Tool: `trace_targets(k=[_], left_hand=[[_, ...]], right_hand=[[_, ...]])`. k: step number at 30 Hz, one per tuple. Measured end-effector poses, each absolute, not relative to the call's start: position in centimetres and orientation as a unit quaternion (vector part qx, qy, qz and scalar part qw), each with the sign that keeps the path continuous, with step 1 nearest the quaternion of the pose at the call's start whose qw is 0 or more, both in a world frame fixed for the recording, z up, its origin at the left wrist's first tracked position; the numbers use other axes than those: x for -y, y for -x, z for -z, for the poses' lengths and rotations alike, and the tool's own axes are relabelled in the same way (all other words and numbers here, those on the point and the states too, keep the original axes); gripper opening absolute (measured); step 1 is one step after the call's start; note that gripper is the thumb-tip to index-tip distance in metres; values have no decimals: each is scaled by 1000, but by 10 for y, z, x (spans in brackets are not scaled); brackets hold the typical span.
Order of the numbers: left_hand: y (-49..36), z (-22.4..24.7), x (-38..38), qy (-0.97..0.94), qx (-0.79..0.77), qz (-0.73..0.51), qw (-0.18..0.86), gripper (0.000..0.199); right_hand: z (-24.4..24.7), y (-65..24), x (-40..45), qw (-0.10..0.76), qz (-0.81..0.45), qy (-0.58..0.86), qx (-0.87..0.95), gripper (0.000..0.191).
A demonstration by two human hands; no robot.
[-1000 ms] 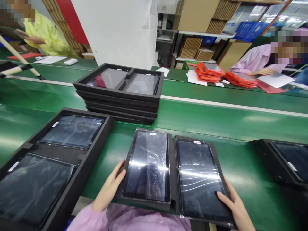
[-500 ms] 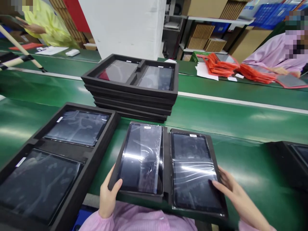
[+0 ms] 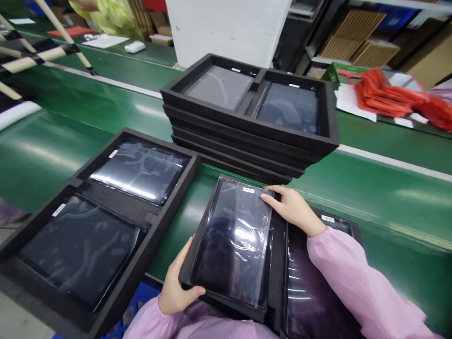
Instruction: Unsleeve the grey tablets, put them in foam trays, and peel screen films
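A black foam tray [image 3: 278,263] sits tilted in front of me, with two film-covered tablets side by side in it. My left hand [image 3: 177,282] grips the tray's left edge near the bottom corner, thumb on top and fingers mostly hidden underneath. At the upper right corner of the left tablet [image 3: 233,254], thumb and fingers of my right hand [image 3: 291,207] close on its edge. The clear film over that tablet is wrinkled along the right side, and a white label is near its top. My right forearm covers part of the right tablet [image 3: 307,292].
Another foam tray [image 3: 176,205] with two tablets lies to the left. Behind stands a stack of black trays [image 3: 247,129]. Orange-red sleeves [image 3: 388,94] lie on the far ledge beyond the green conveyor [image 3: 399,188]. A person in yellow [image 3: 116,19] is at upper left.
My right hand has left the tray's right edge and moved to the left tablet's top right corner. My left hand keeps its hold. The view has shifted, so things appear farther right.
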State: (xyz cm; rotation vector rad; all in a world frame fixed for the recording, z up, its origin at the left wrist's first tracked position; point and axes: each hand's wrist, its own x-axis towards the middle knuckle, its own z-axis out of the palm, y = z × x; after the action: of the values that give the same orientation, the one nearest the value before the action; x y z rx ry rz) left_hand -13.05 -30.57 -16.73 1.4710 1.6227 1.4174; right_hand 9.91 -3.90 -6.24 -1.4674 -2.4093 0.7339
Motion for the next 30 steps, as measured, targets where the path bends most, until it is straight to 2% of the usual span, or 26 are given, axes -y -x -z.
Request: trace_targets(k=[7, 19, 25, 30], left_hand=[[131, 169, 305, -535, -597, -527, 283, 98], [133, 168, 305, -534, -603, -522, 281, 94], [131, 174, 307, -516, -590, -546, 297, 99], [132, 174, 303, -553, -562, -557, 262, 79]], right_hand=[[63, -110, 40, 238, -218, 438, 839, 24], [41, -137, 31, 192, -401, 440, 781, 22], [40, -149, 27, 193, -416, 442, 771, 27], [41, -158, 22, 206, -435, 415, 772, 27]])
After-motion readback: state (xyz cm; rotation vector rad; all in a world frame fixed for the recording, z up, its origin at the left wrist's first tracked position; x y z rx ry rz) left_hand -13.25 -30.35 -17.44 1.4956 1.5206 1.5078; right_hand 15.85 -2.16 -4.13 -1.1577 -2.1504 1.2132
